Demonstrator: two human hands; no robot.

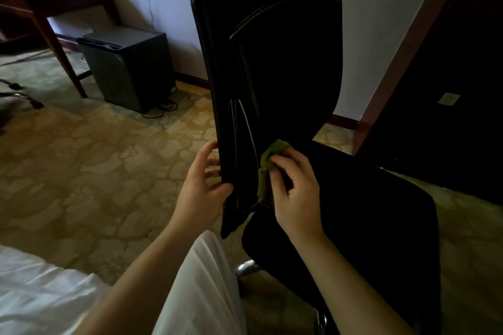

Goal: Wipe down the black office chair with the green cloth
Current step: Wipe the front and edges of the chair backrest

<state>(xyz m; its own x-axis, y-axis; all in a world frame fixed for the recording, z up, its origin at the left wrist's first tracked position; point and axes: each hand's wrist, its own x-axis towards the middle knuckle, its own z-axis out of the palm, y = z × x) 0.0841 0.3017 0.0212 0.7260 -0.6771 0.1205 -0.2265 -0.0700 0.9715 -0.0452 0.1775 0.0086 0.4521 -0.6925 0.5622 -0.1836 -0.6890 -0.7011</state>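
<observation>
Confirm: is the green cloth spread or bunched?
Bunched up: the green cloth sits wadded in the grip of the right hand, against the lower backrest of the black office chair.

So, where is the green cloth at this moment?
Head view, just right of centre: the right hand holds the green cloth against the lower backrest of the black office chair.

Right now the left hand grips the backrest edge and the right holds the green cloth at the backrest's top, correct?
Not the top. The head view shows the right hand holding the green cloth low on the backrest, near the seat. The left hand does grip the backrest edge.
</observation>
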